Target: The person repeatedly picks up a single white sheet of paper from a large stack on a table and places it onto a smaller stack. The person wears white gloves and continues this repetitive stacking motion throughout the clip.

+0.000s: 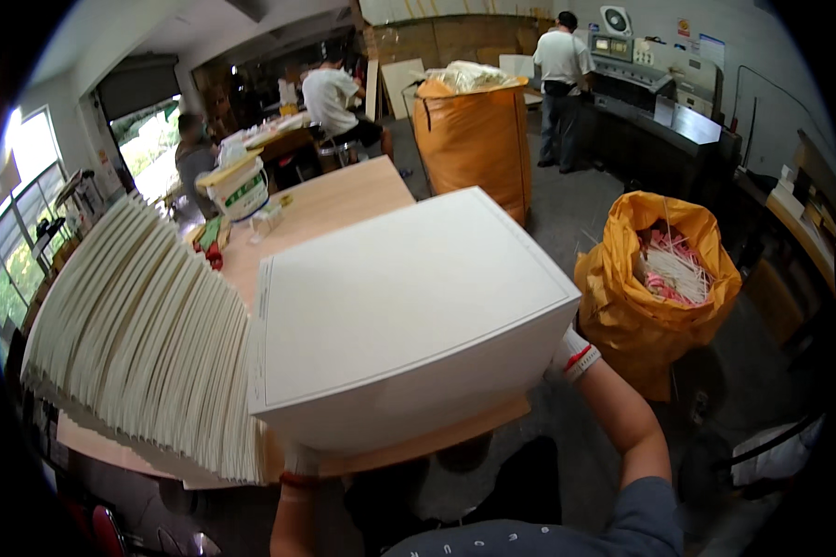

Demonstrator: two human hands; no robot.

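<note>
A thick, squared stack of white paper sheets (409,297) lies in front of me, its top sheet showing a thin printed border. My right hand (576,355), in a white knit glove with a red cuff band, holds the stack's right side; its fingers are mostly hidden behind it. At the near left corner, low down, my left hand (300,460) is gloved too and holds the stack, its fingers out of sight. Against the stack's left side leans a long row of fanned-out paper bundles (149,343). A pale wooden table (362,190) is underneath.
A white bucket (237,188) and small items sit at the table's far left. To the right stands an orange sack (655,316) of paper scraps, with a bigger orange sack (474,139) behind the table. Several people work farther back, one at a large machine (655,102).
</note>
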